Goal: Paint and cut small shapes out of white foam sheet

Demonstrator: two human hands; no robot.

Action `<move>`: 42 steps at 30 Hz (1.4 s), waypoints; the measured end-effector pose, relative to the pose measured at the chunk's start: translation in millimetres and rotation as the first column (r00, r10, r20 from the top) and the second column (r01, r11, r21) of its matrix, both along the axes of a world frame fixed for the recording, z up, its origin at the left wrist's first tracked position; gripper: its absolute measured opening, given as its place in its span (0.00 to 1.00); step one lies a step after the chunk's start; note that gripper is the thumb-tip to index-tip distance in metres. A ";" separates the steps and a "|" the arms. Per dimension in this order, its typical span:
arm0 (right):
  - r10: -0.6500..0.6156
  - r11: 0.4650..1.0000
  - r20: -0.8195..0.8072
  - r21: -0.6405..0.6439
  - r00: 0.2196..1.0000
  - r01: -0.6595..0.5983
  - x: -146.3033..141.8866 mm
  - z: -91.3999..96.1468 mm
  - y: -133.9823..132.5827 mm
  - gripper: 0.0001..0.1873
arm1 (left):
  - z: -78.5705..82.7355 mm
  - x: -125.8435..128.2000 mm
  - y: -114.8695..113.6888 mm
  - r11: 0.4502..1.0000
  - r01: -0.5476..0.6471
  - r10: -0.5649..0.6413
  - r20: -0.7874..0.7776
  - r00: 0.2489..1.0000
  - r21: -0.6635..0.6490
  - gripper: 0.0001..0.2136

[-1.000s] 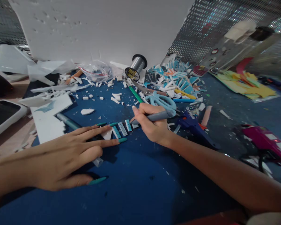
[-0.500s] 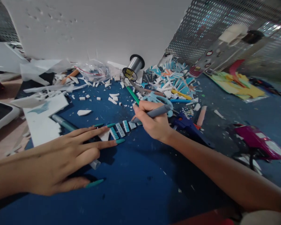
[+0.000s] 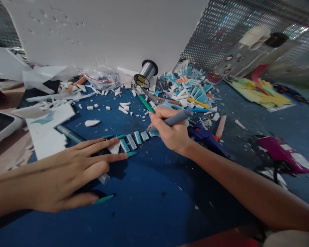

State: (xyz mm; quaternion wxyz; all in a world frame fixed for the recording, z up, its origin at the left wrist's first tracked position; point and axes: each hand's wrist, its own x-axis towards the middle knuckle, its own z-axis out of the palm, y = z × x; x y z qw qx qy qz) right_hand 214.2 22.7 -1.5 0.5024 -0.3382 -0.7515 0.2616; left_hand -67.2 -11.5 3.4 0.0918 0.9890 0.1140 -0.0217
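My right hand [image 3: 171, 132] is closed around a grey pen [image 3: 176, 118], its tip down at the right end of a row of small blue and white foam pieces [image 3: 135, 140] on the blue mat [image 3: 149, 192]. My left hand [image 3: 74, 169] lies flat on the mat with its fingers stretched out, the teal-nailed fingertips touching the left end of the row and a white triangular scrap [image 3: 115, 148]. A capped marker [image 3: 70, 134] runs under the left hand's fingers.
Light-blue scissors [image 3: 167, 102] and a green pen [image 3: 146, 103] lie behind the right hand. A wire spool [image 3: 146, 73], a pile of foam offcuts [image 3: 189, 90], a blue glue gun [image 3: 208, 138], a magenta tool [image 3: 285, 152], white foam sheets [image 3: 50, 132] and a phone [image 3: 1, 124] surround the mat.
My right hand with the pen has shifted slightly right along the row of pieces. My left hand has stayed flat in place.
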 end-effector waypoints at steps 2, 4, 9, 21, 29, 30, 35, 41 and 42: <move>-0.005 1.000 0.003 -0.008 1.000 0.005 0.2 0.2 0.3 0.23 | 0.5 -0.1 0.0 1.000 -0.001 0.001 0.000 1.000 -0.005 0.20; -0.019 0.999 0.047 -0.029 0.999 0.020 0.5 -0.1 0.3 0.23 | 1.4 0.4 0.3 1.000 -0.002 0.002 -0.005 1.000 -0.009 0.21; -0.017 0.998 0.035 -0.061 0.999 0.019 -0.2 0.3 -1.9 0.23 | -1.8 -0.5 0.3 0.999 0.013 -0.015 0.038 0.999 0.047 0.18; -0.005 0.999 0.008 -0.051 1.000 0.005 -1.6 0.8 -1.5 0.23 | -6.0 -2.5 -0.1 0.989 0.013 -0.026 0.086 0.996 0.147 0.18; -0.005 0.999 0.067 -0.031 0.998 0.007 -1.4 0.2 1.3 0.23 | -5.6 -1.5 0.5 0.990 0.020 -0.033 0.093 0.995 0.142 0.19; -0.007 1.000 0.043 -0.020 0.999 0.008 -1.3 0.6 1.4 0.23 | -5.8 -1.3 0.7 0.990 0.017 -0.030 0.089 0.996 0.141 0.19; -0.011 1.000 0.059 -0.027 0.998 0.013 0.5 -0.3 3.2 0.23 | -5.8 -1.0 0.8 0.989 0.013 -0.028 0.098 0.995 0.146 0.19; -0.003 0.999 0.040 -0.041 0.999 0.005 -0.1 0.4 2.6 0.23 | -5.4 -2.4 0.1 0.987 0.018 -0.033 0.089 0.995 0.158 0.20; 0.003 0.999 0.027 -0.037 1.000 -0.002 -0.9 0.9 1.9 0.23 | -5.6 -2.1 0.1 0.987 0.017 -0.033 0.095 0.995 0.161 0.20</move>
